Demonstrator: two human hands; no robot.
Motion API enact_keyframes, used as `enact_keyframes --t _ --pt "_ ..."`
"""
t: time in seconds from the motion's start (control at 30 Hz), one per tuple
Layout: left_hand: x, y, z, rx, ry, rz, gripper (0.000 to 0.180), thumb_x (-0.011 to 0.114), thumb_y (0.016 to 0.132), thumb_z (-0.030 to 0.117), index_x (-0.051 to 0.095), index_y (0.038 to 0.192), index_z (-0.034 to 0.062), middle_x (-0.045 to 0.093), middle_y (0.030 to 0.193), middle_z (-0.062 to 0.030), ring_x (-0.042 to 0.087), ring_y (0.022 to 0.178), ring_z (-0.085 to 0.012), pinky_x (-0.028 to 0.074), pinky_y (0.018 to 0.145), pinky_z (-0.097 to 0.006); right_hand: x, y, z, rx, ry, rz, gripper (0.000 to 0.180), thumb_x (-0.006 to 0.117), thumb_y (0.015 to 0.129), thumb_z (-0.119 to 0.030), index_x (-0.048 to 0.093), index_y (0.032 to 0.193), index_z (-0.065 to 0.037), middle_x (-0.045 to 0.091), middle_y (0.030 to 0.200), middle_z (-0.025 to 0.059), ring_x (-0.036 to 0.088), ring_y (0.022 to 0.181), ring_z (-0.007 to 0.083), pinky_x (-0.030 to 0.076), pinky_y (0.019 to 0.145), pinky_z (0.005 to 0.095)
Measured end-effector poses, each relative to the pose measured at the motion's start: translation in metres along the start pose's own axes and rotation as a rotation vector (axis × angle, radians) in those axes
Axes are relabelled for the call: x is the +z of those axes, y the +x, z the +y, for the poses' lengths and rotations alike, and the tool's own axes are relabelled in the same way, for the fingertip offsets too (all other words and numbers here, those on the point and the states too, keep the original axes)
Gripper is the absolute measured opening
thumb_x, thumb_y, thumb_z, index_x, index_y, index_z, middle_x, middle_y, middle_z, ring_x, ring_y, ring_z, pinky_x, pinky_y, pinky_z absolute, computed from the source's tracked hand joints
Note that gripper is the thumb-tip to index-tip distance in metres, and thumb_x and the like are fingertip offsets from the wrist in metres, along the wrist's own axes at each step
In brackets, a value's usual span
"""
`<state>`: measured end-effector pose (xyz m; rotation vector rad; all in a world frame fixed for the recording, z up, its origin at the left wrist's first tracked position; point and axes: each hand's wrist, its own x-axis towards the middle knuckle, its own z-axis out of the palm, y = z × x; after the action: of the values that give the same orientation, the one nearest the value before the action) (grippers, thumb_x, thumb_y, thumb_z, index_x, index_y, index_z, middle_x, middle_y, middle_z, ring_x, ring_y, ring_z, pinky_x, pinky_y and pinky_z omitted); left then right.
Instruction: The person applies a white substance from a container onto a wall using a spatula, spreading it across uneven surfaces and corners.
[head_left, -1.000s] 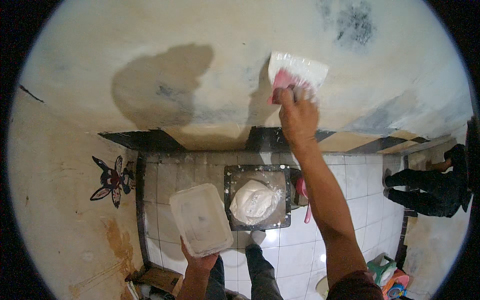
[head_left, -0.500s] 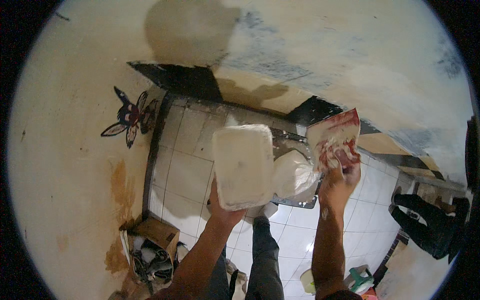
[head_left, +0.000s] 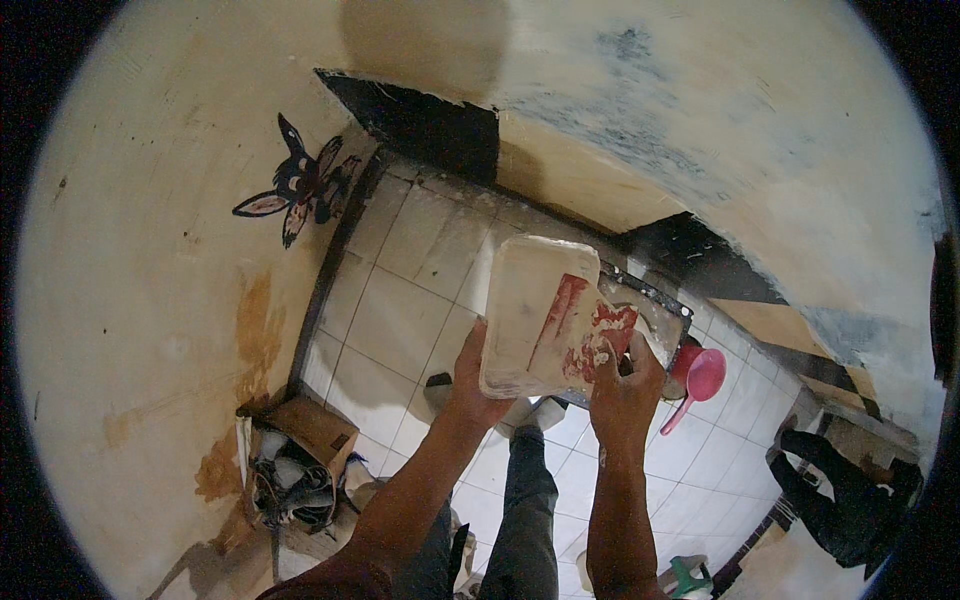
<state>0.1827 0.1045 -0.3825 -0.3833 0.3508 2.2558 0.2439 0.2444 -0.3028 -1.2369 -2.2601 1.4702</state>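
My left hand (head_left: 474,375) grips the lower left side of a shallow off-white plastic tub (head_left: 515,310), its fingers partly hidden beneath. Streaky pale residue coats the tub. In my right hand (head_left: 626,395) is a flat red putty spreader (head_left: 562,325), pinched at its near right side and smeared with cream-coloured paste. The spreader's blade overlaps the inside of the tub; whether it touches the bottom I cannot tell. Both hands are held out over the tiled floor, in front of my legs.
Behind the tub, a dark paste-spattered tray (head_left: 650,287) lies on the floor beside a pink dipper (head_left: 705,375). A cardboard box (head_left: 312,430) of jumbled things stands by the left wall. The facing wall (head_left: 680,140) has patchy grey and pale smears.
My right hand has brought the spreader left and down, from beside the tub to over it. The tub has shifted right. The view has turned, and the pink dipper has come into sight.
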Motion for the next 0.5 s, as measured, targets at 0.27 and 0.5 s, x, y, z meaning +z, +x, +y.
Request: enact_keyframes --t 0.27,0.5 --pt "-0.006 -0.007 0.017 0.031 0.082 0.081 0.057 0.040 0.096 0.045 0.039 0.136 0.0045 0.051 0.129 -0.0143 0.052 0.118 -0.0282 0.042 0.099 -0.043 0.024 0.003 -0.019 0.011 0.162 -0.102 0.021 0.056 0.085 -0.009 0.063 0.099 0.005 0.066 0.085 0.0089 0.058 0.072 0.0108 0.047 0.064 0.0264" --pt "-0.006 -0.012 0.024 -0.003 0.154 0.178 0.059 0.039 0.096 0.046 0.035 0.138 0.0041 0.050 0.130 -0.0155 0.050 0.119 -0.0283 0.041 0.102 -0.042 0.055 -0.001 -0.021 -0.021 0.200 -0.238 0.025 0.058 0.086 -0.011 0.062 0.105 0.005 0.066 0.090 0.0076 0.059 0.077 0.0106 0.049 0.070 0.0248"
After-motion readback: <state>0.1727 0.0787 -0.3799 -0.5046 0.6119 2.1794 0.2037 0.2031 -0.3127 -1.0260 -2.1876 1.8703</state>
